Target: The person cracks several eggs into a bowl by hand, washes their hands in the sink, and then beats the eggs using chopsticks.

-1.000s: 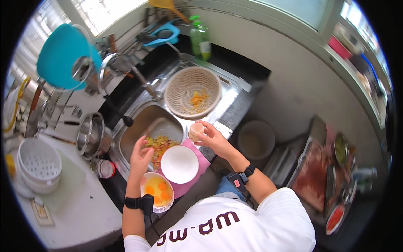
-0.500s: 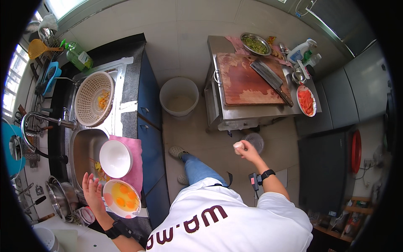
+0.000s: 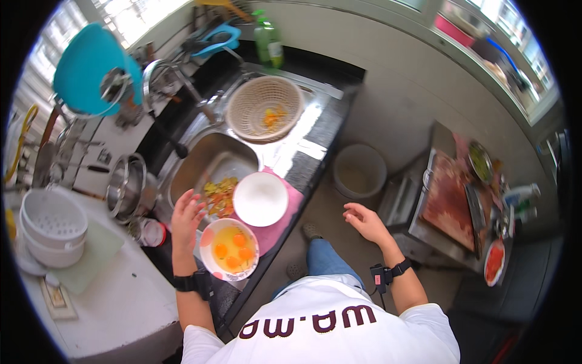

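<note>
My left hand (image 3: 187, 217) is raised beside the bowl of cracked eggs (image 3: 207, 258), its fingers apart and holding nothing. Several whole yolks (image 3: 236, 246) lie in egg white inside that patterned bowl. Just beyond it an empty white bowl (image 3: 260, 199) sits on a pink cloth (image 3: 293, 195). Over the floor to the right, my right hand (image 3: 367, 223) hangs in the air with loosely spread fingers and nothing visible in it. Food scraps (image 3: 221, 197) lie in the steel sink (image 3: 200, 159) next to both bowls.
A beige colander (image 3: 244, 110) with orange bits stands beyond the sink, near a green bottle (image 3: 268, 43). On the floor is a white bucket (image 3: 360, 171). The right-hand table holds a cutting board (image 3: 447, 200), a cleaver (image 3: 474, 212) and a plate of red slices (image 3: 495, 262).
The view has swung left toward the sink. My right hand, which held what looks like an eggshell, no longer has it. My left hand stays raised beside the egg bowl.
</note>
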The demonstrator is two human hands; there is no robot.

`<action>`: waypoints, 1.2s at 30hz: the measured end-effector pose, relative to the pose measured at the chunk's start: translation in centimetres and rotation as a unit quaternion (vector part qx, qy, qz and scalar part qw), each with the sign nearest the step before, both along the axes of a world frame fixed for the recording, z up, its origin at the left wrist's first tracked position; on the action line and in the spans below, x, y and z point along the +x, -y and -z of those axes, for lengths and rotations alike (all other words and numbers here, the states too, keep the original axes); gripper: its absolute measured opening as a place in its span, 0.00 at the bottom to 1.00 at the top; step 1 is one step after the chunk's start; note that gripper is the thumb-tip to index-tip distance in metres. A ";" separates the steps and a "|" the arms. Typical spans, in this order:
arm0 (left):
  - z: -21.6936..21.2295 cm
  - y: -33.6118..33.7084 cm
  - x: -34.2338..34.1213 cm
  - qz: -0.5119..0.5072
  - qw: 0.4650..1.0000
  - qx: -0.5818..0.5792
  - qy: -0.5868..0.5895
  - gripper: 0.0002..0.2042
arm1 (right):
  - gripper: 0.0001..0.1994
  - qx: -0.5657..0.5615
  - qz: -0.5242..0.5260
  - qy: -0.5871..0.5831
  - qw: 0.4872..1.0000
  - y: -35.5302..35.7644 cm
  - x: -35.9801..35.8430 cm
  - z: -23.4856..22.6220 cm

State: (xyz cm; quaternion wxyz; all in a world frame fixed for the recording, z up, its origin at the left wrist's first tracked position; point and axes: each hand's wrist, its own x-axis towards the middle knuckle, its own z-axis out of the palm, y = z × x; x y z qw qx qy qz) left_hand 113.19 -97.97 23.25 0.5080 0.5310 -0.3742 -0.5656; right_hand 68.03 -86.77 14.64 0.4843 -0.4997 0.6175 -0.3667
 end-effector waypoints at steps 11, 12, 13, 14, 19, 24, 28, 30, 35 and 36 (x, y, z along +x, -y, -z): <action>5.0 7.9 2.5 -0.214 0.942 0.081 -0.247 0.16 | 0.21 -0.357 -0.117 -0.204 0.904 46.0 22.4 -3.5; 5.2 8.2 2.6 -0.232 0.935 0.093 -0.250 0.16 | 0.22 -0.299 -0.136 -0.222 0.918 47.8 23.9 -3.7; 5.4 8.7 2.5 -0.246 0.930 0.106 -0.253 0.16 | 0.22 -0.239 -0.152 -0.244 0.928 49.6 25.0 -3.9; 5.4 9.3 2.2 -0.256 0.926 0.107 -0.256 0.16 | 0.21 -0.231 -0.190 -0.233 0.925 51.8 25.2 -2.8; 8.0 12.0 2.2 -0.271 0.917 0.096 -0.277 0.18 | 0.13 -0.215 -0.255 -0.075 0.940 58.2 23.4 3.5; 9.7 15.1 2.0 -0.312 0.898 0.104 -0.292 0.17 | 0.12 -0.136 -0.261 0.034 0.955 57.5 23.7 1.8; 13.1 16.8 3.2 -0.314 0.904 0.088 -0.277 0.14 | 0.13 -0.113 -0.285 0.011 0.952 57.6 23.8 1.0; 12.9 17.7 2.8 -0.309 0.905 0.084 -0.282 0.13 | 0.13 -0.121 -0.291 -0.035 0.948 57.8 23.4 0.5; 12.4 18.2 2.5 -0.329 0.897 0.115 -0.270 0.11 | 0.12 -0.542 -0.170 -0.190 0.801 50.4 26.0 -4.2; 12.6 18.4 2.5 -0.330 0.897 0.113 -0.273 0.12 | 0.11 -0.487 -0.231 -0.141 0.831 47.7 27.2 -4.4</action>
